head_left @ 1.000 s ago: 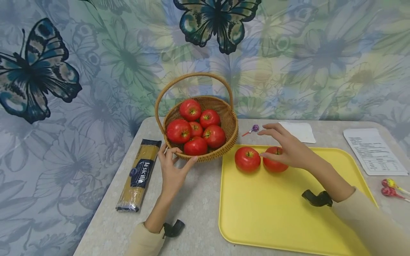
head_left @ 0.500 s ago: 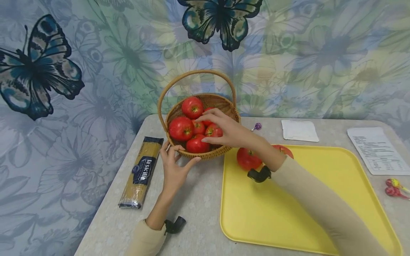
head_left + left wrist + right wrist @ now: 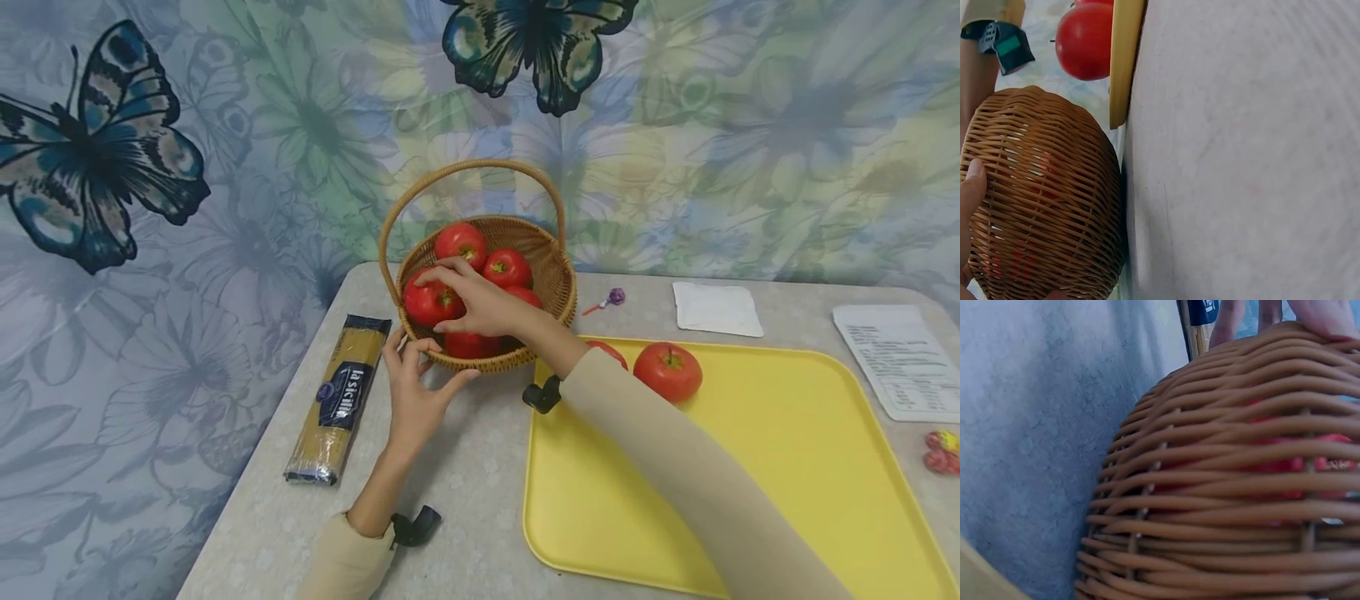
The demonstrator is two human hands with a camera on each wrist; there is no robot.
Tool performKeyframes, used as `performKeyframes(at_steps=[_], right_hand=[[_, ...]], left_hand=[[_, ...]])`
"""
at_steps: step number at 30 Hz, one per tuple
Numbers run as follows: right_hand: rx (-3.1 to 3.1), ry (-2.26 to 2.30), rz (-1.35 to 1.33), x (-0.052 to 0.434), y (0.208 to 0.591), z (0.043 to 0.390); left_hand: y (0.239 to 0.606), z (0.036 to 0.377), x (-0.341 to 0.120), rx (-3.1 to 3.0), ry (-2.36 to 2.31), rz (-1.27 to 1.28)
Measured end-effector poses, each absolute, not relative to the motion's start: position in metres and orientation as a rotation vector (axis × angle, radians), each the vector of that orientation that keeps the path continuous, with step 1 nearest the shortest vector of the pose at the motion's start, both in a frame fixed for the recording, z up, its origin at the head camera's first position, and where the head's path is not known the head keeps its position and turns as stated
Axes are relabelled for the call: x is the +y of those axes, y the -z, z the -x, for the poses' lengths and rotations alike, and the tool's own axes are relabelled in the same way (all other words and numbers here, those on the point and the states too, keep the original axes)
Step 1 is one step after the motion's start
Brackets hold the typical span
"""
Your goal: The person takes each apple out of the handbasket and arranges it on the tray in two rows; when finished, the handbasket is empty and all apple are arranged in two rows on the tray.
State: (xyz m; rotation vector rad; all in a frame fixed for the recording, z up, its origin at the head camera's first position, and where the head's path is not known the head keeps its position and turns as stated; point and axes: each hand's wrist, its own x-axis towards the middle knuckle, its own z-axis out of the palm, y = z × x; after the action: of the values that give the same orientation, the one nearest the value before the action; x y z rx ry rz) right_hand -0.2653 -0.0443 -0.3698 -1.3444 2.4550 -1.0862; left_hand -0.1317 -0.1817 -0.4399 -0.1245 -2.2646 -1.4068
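Several red apples (image 3: pixel 461 242) lie in a wicker basket (image 3: pixel 552 283) with a tall arched handle. My left hand (image 3: pixel 411 407) grips the basket's front left rim, fingers over the edge and thumb on the outside weave; the left wrist view shows that thumb (image 3: pixel 974 184). My right hand (image 3: pixel 480 302) is inside the basket, its spread fingers and thumb over the leftmost apple (image 3: pixel 429 305). Part of the front apple (image 3: pixel 471 345) shows beneath it. In the right wrist view the basket's side (image 3: pixel 1229 487) hides the right hand.
A yellow tray (image 3: pixel 675 517) carries two apples (image 3: pixel 670 372), one partly behind the right sleeve. Left of the basket lies a spaghetti pack (image 3: pixel 339 400). A purple lollipop (image 3: pixel 616 297), white packet (image 3: pixel 717 308), printed sheet (image 3: pixel 896 358) and more lollipops (image 3: pixel 942 454) lie around the tray.
My right hand has swung left from above the tray apples into the basket, reaching its leftmost apple. My left hand keeps its place at the rim. The head view has shifted slightly.
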Motion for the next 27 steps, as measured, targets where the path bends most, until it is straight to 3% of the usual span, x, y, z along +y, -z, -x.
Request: performKeyframes(at_steps=[10, 16, 21, 27], right_hand=[[2.613, 1.032, 1.394, -0.047, 0.364, 0.269], [2.635, 1.137, 1.374, -0.027, 0.358, 0.261], [2.674, 1.288, 1.412, 0.015, 0.343, 0.248], [2.795, 1.335, 1.322, 0.104, 0.335, 0.226]], left_hand=[[0.404, 0.120, -0.167, -2.259, 1.434, 0.165], [0.402, 0.119, -0.169, -2.256, 1.438, 0.162], [0.404, 0.118, -0.169, -2.242, 1.456, 0.153], [0.407, 0.117, -0.169, -2.237, 1.457, 0.158]])
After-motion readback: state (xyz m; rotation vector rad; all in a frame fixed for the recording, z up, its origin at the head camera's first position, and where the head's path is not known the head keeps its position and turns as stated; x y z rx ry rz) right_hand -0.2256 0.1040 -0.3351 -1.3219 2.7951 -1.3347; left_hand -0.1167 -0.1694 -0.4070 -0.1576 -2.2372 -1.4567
